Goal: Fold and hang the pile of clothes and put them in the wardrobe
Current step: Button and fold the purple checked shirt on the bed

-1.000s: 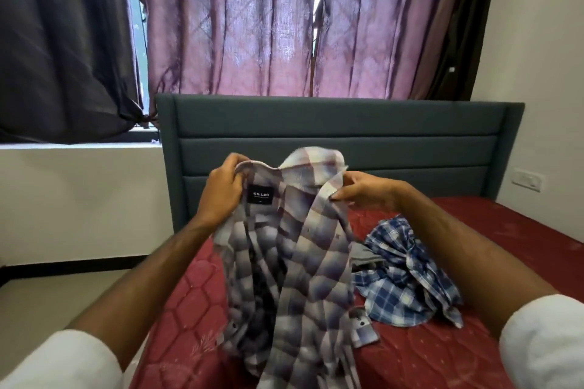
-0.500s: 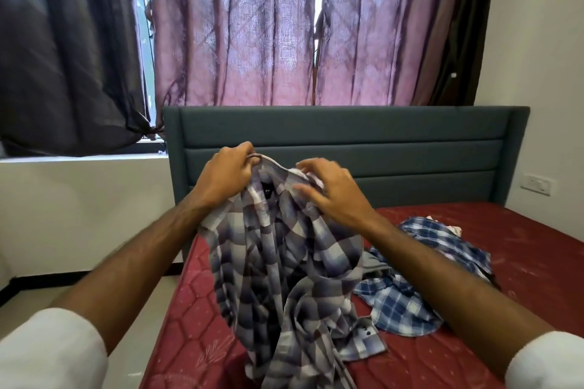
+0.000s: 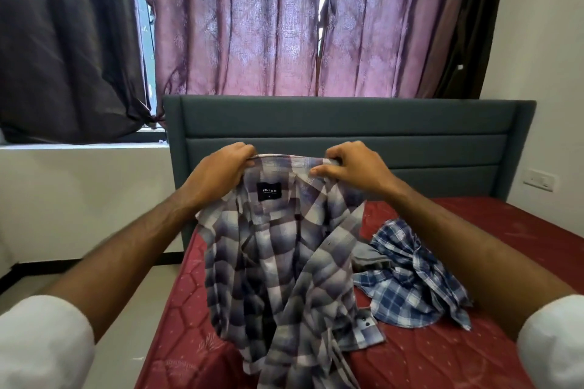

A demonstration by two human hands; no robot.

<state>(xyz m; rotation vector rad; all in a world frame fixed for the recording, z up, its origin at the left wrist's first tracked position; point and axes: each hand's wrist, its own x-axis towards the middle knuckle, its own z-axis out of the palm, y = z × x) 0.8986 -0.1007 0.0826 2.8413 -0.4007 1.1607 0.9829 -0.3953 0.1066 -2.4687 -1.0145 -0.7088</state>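
Both hands, left grip [image 3: 221,167] and right grip [image 3: 350,167], clamp the plaid shirt's [image 3: 278,256] collar, shirt hanging below.

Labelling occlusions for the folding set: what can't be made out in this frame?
Head view only:
- Grey-and-white plaid shirt, gripped at the collar by left hand and right hand: hem cut off by the bottom edge; sleeves lost in its own folds.
- Crumpled blue-and-white checked shirt on the red quilted mattress: its shape is unclear, and the right forearm covers one side.
- Grey cloth: mostly buried between the shirts.
- Wardrobe and hangers: out of frame.
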